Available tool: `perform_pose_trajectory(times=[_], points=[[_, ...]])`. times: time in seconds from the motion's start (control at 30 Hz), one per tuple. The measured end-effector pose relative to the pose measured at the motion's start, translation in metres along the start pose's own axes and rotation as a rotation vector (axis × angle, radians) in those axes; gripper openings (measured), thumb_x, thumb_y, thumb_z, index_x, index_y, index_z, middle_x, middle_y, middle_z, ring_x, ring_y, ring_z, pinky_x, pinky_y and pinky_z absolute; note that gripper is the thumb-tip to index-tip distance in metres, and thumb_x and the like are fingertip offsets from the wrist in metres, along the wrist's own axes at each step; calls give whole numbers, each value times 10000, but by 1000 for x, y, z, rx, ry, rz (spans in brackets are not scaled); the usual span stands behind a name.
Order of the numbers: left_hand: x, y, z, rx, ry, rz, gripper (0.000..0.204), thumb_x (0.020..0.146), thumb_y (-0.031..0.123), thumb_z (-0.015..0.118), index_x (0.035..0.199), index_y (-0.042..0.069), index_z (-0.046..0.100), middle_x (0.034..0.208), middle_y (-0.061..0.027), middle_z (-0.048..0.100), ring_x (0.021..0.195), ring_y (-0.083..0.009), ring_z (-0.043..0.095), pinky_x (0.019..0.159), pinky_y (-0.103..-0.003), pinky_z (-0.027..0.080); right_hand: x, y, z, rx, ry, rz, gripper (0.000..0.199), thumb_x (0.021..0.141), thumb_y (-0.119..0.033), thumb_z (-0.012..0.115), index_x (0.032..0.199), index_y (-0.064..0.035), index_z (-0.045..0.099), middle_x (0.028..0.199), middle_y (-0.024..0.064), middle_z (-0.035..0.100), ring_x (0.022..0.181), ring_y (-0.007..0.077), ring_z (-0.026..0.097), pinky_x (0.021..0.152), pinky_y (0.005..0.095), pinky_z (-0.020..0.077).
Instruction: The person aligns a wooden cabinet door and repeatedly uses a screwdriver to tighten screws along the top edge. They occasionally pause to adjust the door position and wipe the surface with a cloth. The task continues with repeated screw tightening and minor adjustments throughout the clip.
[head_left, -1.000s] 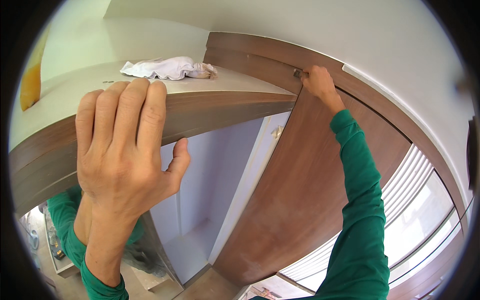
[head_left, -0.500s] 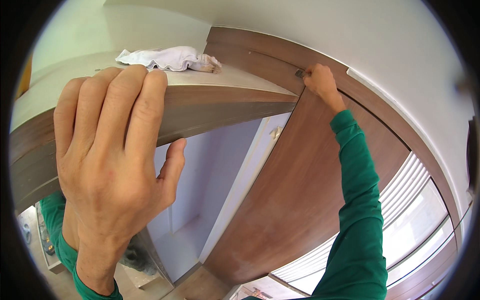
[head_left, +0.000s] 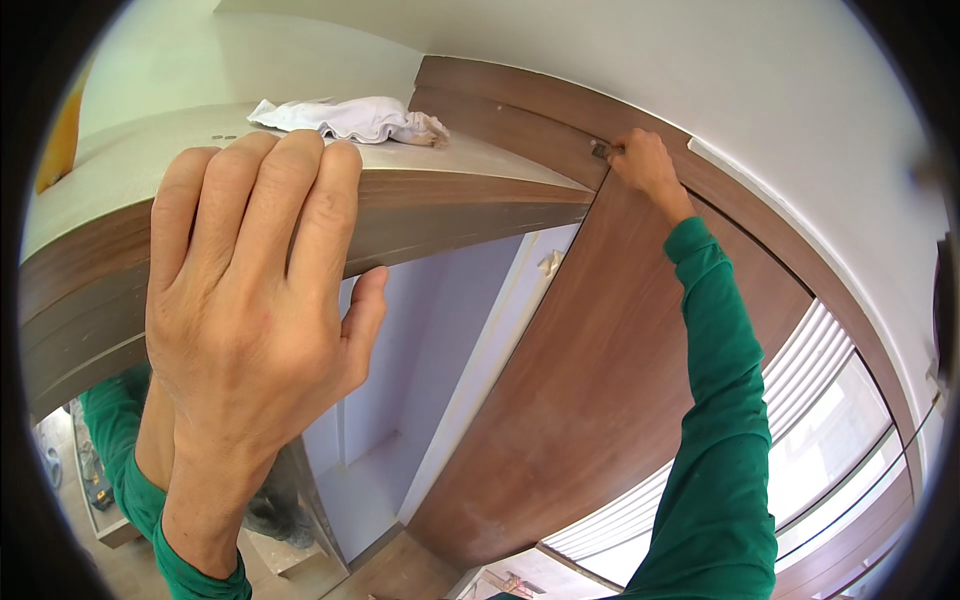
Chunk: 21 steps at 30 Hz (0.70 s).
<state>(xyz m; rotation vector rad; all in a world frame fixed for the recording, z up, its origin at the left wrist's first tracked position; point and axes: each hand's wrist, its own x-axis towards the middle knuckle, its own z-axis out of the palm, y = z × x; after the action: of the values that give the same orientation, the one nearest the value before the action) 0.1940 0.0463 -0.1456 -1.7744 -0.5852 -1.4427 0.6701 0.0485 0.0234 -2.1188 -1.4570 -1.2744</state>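
Note:
My left hand (head_left: 255, 290) is hooked over the front edge of a wooden cabinet top (head_left: 460, 188), fingers on the upper side and thumb against the front. At the far end, my right hand (head_left: 645, 165) is raised to the upper corner of a large brown wood panel (head_left: 560, 370). Its fingers are closed at a small dark grey piece (head_left: 600, 149) by the joint between panel and frame. Most of that piece is hidden, so its kind cannot be told. A crumpled white cloth (head_left: 365, 120) lies on the cabinet top beyond my left fingers.
Below the top, the cabinet's pale interior (head_left: 420, 350) stands exposed, with a small light fitting (head_left: 550, 263) on its side strip. White slatted blinds (head_left: 815, 350) and a window are at right. A yellow object (head_left: 62, 140) stands far left. A reflective surface mirrors my left sleeve (head_left: 115, 420).
My left hand has shifted a little to the right along the cabinet edge. My right hand remains at the panel's upper corner, almost unmoved. The view has turned slightly.

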Motion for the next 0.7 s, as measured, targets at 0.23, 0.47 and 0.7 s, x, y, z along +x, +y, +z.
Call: perform_pose_trajectory(times=[0.23,0.47,0.7], points=[[-1,0,-2,31,-22,1,729,651,179,871,1330,11,664,1268,-146,681,1193,-346,632,1094,-501,442,17,-12,-18,-83,-135,-36,262,834,-160,684,1031,-47,813,1064,245,762,1045,446,721,930,517,590],[0,-1,-8,81,-62,32,725,669,188,865,1341,10,657,1267,-154,686,1191,-357,632,1096,-501,436,31,-34,-19,-171,-185,25,303,826,-160,691,1066,21,733,1177,256,736,1107,448,710,943,534,587],[0,0,-7,69,-36,36,703,671,184,855,1321,1,657,1252,-167,683,1171,-358,633,1070,-500,437,15,-11,-1,-3,-104,59,353,847,-207,727,1158,-44,751,1163,243,734,1043,446,716,924,521,584]])
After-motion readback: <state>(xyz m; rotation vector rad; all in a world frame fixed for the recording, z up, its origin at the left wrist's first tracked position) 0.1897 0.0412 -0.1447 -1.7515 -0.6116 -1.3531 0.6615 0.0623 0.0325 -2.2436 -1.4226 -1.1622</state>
